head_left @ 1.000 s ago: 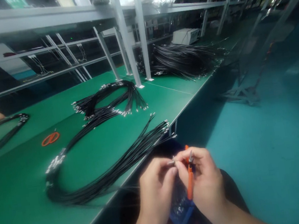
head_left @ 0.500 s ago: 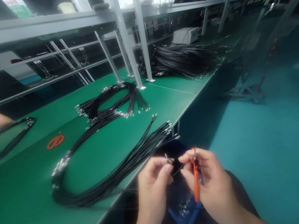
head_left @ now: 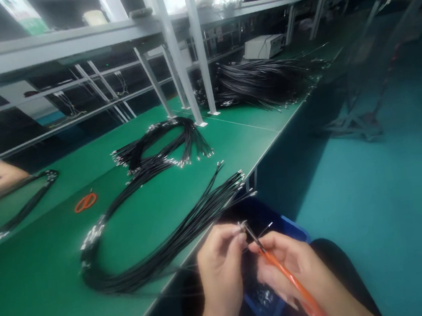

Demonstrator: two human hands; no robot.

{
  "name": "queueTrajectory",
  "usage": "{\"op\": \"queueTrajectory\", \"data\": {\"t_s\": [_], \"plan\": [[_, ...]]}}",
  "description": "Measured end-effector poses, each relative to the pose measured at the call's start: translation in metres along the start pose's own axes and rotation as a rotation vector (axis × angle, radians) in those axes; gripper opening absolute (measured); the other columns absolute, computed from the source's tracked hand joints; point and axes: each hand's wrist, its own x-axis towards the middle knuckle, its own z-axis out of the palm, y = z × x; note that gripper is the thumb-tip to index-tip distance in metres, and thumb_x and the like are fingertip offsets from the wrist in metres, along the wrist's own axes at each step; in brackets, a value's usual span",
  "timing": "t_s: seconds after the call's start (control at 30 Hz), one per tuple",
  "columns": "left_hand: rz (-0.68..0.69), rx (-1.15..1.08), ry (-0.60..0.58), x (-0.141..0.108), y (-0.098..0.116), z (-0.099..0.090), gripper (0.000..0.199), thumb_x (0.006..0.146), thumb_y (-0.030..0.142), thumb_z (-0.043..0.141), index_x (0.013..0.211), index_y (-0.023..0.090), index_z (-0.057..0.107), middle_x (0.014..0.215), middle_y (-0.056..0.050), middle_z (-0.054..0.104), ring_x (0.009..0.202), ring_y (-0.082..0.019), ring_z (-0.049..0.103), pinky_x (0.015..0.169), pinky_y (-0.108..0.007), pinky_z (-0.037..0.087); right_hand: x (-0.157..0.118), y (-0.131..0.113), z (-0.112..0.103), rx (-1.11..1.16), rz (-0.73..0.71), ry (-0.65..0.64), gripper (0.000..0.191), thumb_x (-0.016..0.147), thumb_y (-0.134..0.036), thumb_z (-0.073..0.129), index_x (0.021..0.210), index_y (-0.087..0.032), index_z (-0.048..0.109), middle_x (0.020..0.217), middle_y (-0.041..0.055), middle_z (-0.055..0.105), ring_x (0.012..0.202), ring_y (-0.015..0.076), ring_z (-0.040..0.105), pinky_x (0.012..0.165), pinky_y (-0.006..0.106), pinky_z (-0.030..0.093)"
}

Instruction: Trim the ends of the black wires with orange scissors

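My left hand [head_left: 222, 264] pinches the end of a thin black cable between thumb and fingertips; a small metal tip shows there. In my right hand [head_left: 289, 261] are orange-handled pliers [head_left: 287, 274], their narrow metal jaws touching or very close to the cable end at my left fingertips. I cannot tell whether the jaws are closed. A bundle of black cables [head_left: 140, 274] with silvery ends curves over the green table [head_left: 155, 206] to the left of my hands. Below them, a blue bin [head_left: 296, 229] holds small shiny pieces, partly hidden by my hands.
Another loop of black cables [head_left: 162, 133] lies farther back, near shelf posts [head_left: 200, 51]. An orange ring [head_left: 85, 201] rests on the table. At far left is a co-worker's arm [head_left: 3, 176] by more cables. A large cable pile [head_left: 259, 83] sits before a white box [head_left: 263, 47].
The pliers have swung from upright in my right hand to pointing at my left fingertips. The view has shifted slightly. My left hand keeps its pinch.
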Motion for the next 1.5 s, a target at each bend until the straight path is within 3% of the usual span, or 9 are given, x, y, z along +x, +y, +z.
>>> {"op": "queueTrajectory", "data": {"t_s": [0.2,0.57,0.83,1.03,1.3,1.5], "plan": [[-0.012,-0.017,0.043,0.001,0.003,0.0,0.003,0.077,0.018,0.064,0.078,0.018,0.067,0.078,-0.001,0.065,0.067,-0.014,0.059,0.062,-0.024,0.05,0.002,0.004,-0.001,0.006,0.045,0.017,0.027,0.06,-0.021,0.081,0.083,-0.017,0.066,0.054,-0.0035,0.056,0.039,0.0039,0.033,0.034,0.015,0.023],[-0.018,0.085,-0.077,-0.001,0.0,-0.001,0.005,0.082,0.022,0.062,0.081,0.02,0.065,0.078,-0.001,0.062,0.073,-0.016,0.062,0.07,-0.026,0.049,0.009,0.002,0.0,0.015,-0.002,0.031,0.025,0.059,-0.026,0.083,0.077,-0.017,0.068,0.056,-0.0018,0.063,0.04,0.003,0.041,0.034,0.013,0.028],[0.011,0.142,-0.091,0.0,-0.003,-0.001,0.004,0.083,0.022,0.061,0.082,0.021,0.064,0.078,0.0,0.062,0.073,-0.014,0.06,0.069,-0.024,0.049,0.008,0.0,0.002,-0.063,0.07,0.063,0.022,0.062,-0.022,0.078,0.078,-0.017,0.065,0.053,-0.0029,0.062,0.029,0.0011,0.034,0.027,0.014,0.021],[0.063,0.187,-0.105,0.001,-0.005,-0.001,0.005,0.084,0.021,0.059,0.082,0.021,0.063,0.076,0.001,0.062,0.07,-0.014,0.06,0.068,-0.024,0.049,0.007,-0.008,0.003,-0.198,0.169,0.083,0.018,0.07,-0.022,0.07,0.082,-0.015,0.059,0.053,-0.0048,0.057,0.028,0.0015,0.036,0.027,0.014,0.023],[0.058,0.191,-0.093,0.004,-0.005,0.001,0.004,0.083,0.021,0.06,0.083,0.02,0.063,0.076,0.0,0.063,0.07,-0.014,0.061,0.067,-0.024,0.049,0.007,0.006,-0.013,-0.223,0.135,-0.005,0.019,0.079,-0.029,0.061,0.094,-0.019,0.055,0.057,-0.0056,0.056,0.031,0.0032,0.039,0.029,0.013,0.026],[0.035,0.144,-0.065,0.006,-0.007,0.004,0.002,0.08,0.02,0.061,0.08,0.019,0.063,0.075,0.0,0.064,0.068,-0.014,0.061,0.064,-0.024,0.049,0.002,-0.006,-0.018,-0.227,0.136,-0.11,0.017,0.075,-0.015,0.064,0.09,-0.014,0.056,0.06,-0.0051,0.055,0.038,0.0019,0.037,0.035,0.014,0.033]]}}
